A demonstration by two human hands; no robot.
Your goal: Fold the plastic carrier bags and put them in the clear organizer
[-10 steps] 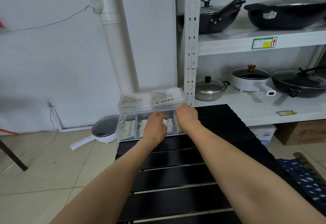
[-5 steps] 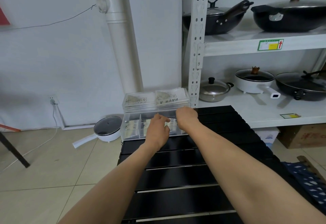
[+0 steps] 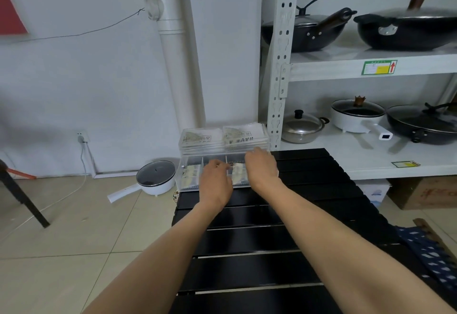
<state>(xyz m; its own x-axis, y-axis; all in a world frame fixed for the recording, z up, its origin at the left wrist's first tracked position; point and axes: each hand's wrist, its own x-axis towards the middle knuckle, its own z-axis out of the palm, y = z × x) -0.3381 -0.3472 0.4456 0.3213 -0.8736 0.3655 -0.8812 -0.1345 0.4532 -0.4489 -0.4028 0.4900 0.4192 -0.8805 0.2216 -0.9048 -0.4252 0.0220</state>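
A clear organizer [image 3: 183, 175] with dividers stands at the far end of the black slatted table [image 3: 247, 266], its lid [image 3: 205, 140] raised behind it. Folded plastic bags stand in its compartments; one is in the left section [image 3: 191, 174]. My left hand [image 3: 215, 185] reaches over the front wall and pinches a folded bag [image 3: 238, 171] in the right section. My right hand [image 3: 262, 168] curls down over the same bag's right end, with its fingertips hidden inside the organizer.
A white metal shelf rack [image 3: 280, 66] with woks and pots stands right of the table. A white electric pot [image 3: 155, 177] sits on the tiled floor to the left, below a white pipe [image 3: 173, 41]. Patterned blue fabric [image 3: 430, 252] lies at the right edge.
Both hands stay at the organizer's right section. The white folded bag between them has sunk lower into the compartment, and my hands have closed in over it.
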